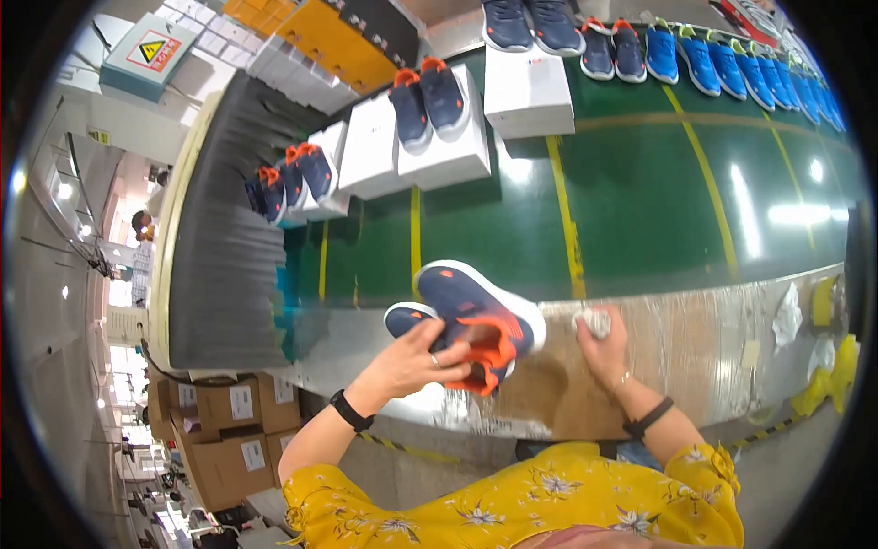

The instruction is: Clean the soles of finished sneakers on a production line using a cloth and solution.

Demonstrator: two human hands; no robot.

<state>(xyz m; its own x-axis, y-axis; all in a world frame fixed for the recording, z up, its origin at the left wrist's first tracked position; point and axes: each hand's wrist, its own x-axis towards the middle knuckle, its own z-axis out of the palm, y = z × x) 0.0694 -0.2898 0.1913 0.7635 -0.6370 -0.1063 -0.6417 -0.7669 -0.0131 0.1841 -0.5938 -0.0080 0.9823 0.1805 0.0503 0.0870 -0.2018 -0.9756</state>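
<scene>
My left hand [412, 362] is closed on a pair of navy sneakers [471, 299] with orange collars and white soles. The two shoes overlap above the near ledge, toes pointing up and left; my fingers lie across the smaller-looking one and partly hide it. To the right, apart from the shoes, my right hand [607, 355] is closed around a crumpled white wad [596, 322]. Whether the wad is paper or cloth, I cannot tell.
Beyond the ledge [677, 366] runs a green conveyor belt [494, 224] with yellow stripes. White shoeboxes [529, 94] bearing navy sneakers stand along its far side, with blue sneakers [700, 64] at the right. Cardboard cartons [229, 439] are stacked at lower left.
</scene>
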